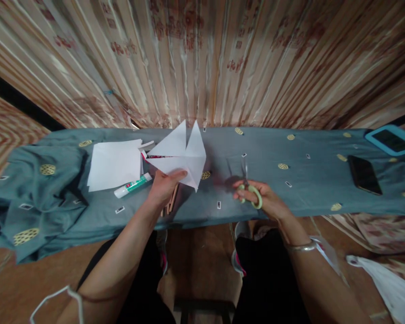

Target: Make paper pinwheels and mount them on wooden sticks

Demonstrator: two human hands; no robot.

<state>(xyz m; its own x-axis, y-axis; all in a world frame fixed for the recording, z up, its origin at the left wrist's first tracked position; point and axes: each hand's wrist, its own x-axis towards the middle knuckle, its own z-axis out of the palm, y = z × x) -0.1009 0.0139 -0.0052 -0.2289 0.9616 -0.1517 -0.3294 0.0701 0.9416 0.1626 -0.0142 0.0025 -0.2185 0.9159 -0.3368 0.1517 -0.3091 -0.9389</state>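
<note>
My left hand (167, 183) pinches a piece of white paper (189, 155) by its lower edge, the thumb lying on top. Slits cut into the sheet leave it with pointed flaps at the top and left. To the right, my right hand (256, 195) has its fingers in the handles of light green scissors (255, 196). Their blades point away from me, apart from the paper. Beneath my left hand are several brown sticks or pencils (170, 200), partly hidden. A glue stick (132, 186) with a green label lies left of that hand.
A stack of white paper (114, 164) lies on the grey-green patterned cloth (270, 148) at the left. A black phone (364, 174) and a blue-framed tablet (393, 139) are at the far right. A pleated curtain (202, 63) hangs behind the table. The cloth is bunched at left.
</note>
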